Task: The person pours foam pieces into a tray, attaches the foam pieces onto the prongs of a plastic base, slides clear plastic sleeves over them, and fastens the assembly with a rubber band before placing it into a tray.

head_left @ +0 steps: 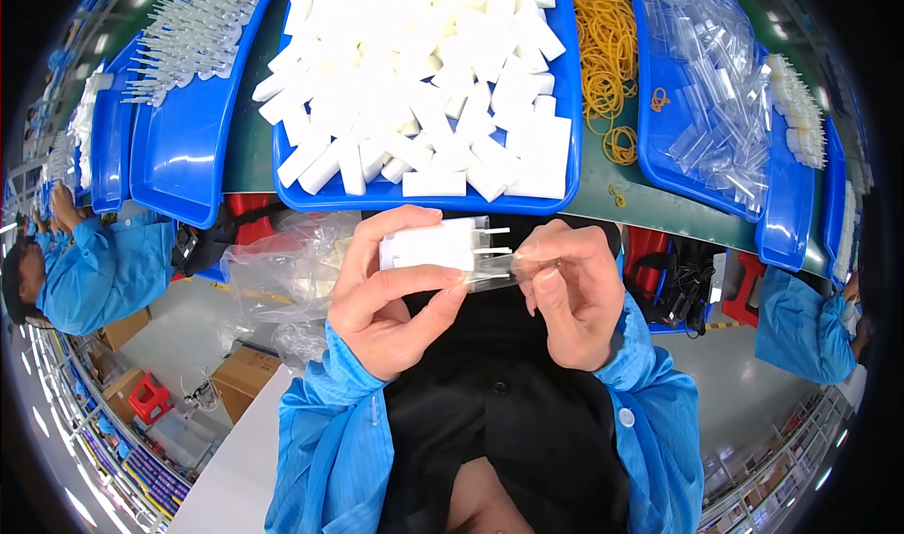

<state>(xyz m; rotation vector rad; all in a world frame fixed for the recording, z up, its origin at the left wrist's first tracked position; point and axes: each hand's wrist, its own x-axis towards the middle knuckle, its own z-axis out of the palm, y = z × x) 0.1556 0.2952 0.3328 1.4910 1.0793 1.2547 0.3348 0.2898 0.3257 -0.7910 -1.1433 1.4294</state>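
Our left hand (391,299) clamps a white block (428,246), 3 slim white prongs (492,250) jutting beside clear film (493,283). Our right hand (578,294) touches the film; its grip we cannot tell.

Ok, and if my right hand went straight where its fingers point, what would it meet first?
Leftward, your right hand would likely first meet the clear plastic sleeve around thin white sticks, held in your left hand; contact may already exist, though depth is unclear.

Left fingers (414,280) bent, right fingers (570,245) curled (close by)
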